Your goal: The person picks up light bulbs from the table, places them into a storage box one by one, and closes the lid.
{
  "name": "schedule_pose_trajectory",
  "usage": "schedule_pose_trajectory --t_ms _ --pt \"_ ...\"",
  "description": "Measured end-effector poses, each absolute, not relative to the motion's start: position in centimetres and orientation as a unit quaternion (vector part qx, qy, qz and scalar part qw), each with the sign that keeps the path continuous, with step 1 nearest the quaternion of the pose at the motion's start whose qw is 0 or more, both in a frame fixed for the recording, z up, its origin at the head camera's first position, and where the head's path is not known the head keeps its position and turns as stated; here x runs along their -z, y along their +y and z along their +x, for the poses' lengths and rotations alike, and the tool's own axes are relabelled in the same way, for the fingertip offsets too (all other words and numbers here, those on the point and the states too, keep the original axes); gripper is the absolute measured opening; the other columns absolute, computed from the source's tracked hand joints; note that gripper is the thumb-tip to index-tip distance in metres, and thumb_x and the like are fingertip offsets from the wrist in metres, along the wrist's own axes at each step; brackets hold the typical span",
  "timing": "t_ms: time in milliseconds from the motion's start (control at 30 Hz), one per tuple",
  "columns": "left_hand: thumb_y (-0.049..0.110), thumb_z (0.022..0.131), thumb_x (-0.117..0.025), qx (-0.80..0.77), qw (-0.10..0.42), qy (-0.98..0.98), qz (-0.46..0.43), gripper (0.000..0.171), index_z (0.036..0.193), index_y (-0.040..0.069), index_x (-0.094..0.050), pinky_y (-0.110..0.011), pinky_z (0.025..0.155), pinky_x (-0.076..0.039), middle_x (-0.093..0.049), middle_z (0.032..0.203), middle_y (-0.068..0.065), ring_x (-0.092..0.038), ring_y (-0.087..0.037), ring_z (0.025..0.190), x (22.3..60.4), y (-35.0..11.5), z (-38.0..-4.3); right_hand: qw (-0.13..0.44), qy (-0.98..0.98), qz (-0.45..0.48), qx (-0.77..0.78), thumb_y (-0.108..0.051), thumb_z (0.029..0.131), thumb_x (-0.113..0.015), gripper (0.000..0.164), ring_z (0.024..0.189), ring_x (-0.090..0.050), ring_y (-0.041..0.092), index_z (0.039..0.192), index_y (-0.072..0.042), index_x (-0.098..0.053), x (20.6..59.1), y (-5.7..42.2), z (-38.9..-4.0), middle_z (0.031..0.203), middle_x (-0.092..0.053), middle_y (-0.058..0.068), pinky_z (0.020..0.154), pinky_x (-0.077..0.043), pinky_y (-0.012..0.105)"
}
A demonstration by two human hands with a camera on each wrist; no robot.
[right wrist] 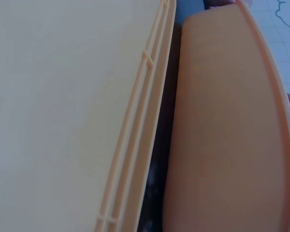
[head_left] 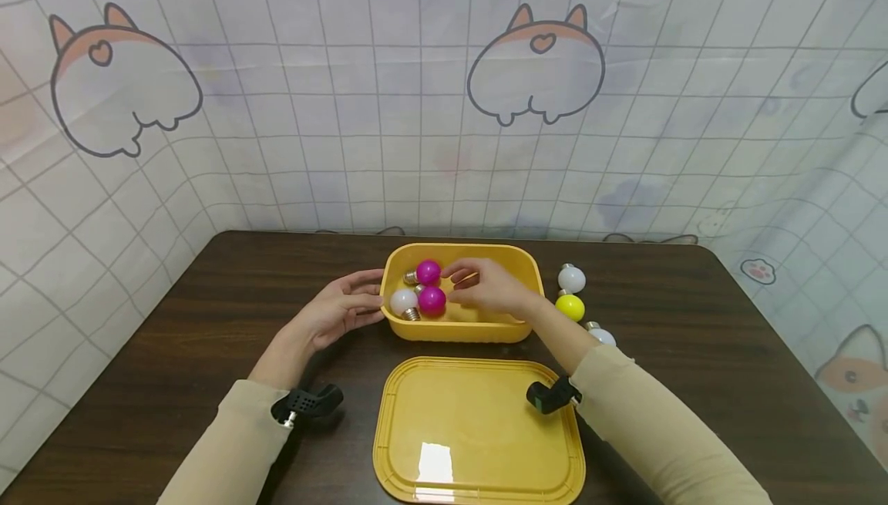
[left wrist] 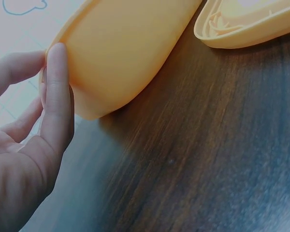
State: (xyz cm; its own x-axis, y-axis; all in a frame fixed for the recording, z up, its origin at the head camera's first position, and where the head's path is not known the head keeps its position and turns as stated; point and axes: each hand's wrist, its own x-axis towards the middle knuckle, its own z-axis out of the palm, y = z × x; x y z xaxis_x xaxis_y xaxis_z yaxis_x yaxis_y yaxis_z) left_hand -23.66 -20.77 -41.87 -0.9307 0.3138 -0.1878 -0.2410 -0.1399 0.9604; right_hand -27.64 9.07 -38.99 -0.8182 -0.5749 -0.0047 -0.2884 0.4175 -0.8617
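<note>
A yellow plastic box [head_left: 458, 332] lies lengthwise across the table, its open top up. Gathered at its left end are a pink light bulb [head_left: 428, 271], a second pink bulb [head_left: 433, 301] and a white bulb [head_left: 403, 302], all with metal screw bases. My left hand [head_left: 338, 311] touches the box's left end with extended fingers; in the left wrist view a fingertip [left wrist: 58, 55] lies against the wall at the rim. Over the box's inside, my right hand [head_left: 491, 287] has its loosely bent fingers spread beside the two pink bulbs, holding nothing visible. The right wrist view hides those fingers behind the box wall.
A yellow lid [head_left: 479, 428] with a raised edge lies in front of the box. To the right, by my right forearm, are a white bulb [head_left: 572, 279], a yellow bulb [head_left: 570, 307] and another white bulb [head_left: 602, 335]. A patterned cloth hangs behind the dark wooden table [head_left: 694, 335].
</note>
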Motion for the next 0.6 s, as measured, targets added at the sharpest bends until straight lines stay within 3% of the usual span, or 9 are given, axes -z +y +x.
schedule_pose_trajectory --t_ms 333,600 --pt "-0.002 0.1 -0.063 -0.754 0.185 0.629 0.038 0.066 0.157 0.001 -0.031 -0.035 0.092 -0.058 -0.058 0.132 -0.02 -0.069 -0.021 0.1 42.0 -20.9 -23.7 0.128 0.838 -0.272 0.456 -0.008 0.095 -0.073 0.032 0.115 -0.062 0.037 0.125 -0.001 -0.067 38.0 10.7 -27.5 0.126 -0.064 0.025 0.103 -0.051 0.046" --pt "-0.003 0.1 -0.062 -0.756 0.186 0.627 0.033 0.064 0.157 0.003 -0.033 -0.036 0.092 -0.059 -0.061 0.129 -0.017 -0.07 -0.021 0.099 42.0 -21.0 -23.7 0.106 0.843 -0.281 0.447 -0.011 0.096 -0.073 0.031 0.115 -0.062 0.033 0.124 -0.003 -0.068 36.8 12.3 -27.1 0.122 -0.067 0.012 0.104 -0.05 0.048"
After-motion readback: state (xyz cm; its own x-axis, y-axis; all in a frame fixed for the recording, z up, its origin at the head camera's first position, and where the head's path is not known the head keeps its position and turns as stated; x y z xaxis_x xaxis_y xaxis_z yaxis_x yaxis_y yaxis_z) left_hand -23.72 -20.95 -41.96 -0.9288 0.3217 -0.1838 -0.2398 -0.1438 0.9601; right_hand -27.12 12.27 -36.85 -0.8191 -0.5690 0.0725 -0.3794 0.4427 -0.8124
